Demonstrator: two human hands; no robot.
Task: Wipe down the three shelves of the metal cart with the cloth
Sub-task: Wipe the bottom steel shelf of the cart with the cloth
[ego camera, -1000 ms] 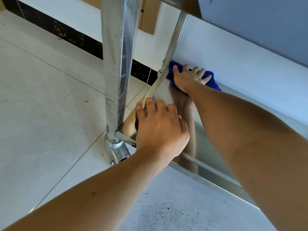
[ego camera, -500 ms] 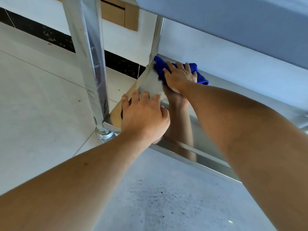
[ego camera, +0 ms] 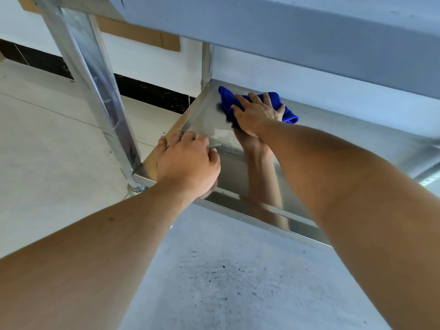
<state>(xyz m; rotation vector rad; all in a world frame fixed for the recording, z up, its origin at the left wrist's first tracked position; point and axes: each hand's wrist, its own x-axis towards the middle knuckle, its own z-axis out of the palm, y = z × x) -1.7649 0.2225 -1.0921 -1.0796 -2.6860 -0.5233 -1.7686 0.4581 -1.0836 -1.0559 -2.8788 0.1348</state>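
Note:
A shiny bottom shelf (ego camera: 338, 129) of the metal cart reflects my arm. My right hand (ego camera: 258, 114) presses flat on a blue cloth (ego camera: 227, 97) near the shelf's far left corner. Near the front left corner, my left hand (ego camera: 188, 163) rests on the shelf's left edge with fingers curled over it. The shelf above (ego camera: 285, 36) overhangs the top of the view and hides the back of the bottom shelf.
Two metal cart posts stand at the front left (ego camera: 95, 91) and at the far left corner (ego camera: 206, 63). A caster (ego camera: 136, 188) sits under the front post. Pale floor tiles (ego camera: 47, 151) lie to the left, a speckled grey floor (ego camera: 226, 282) in front.
My right hand and the cloth have slid a little to the right, away from the far post. My head has shifted, and my left hand stays on the shelf's edge.

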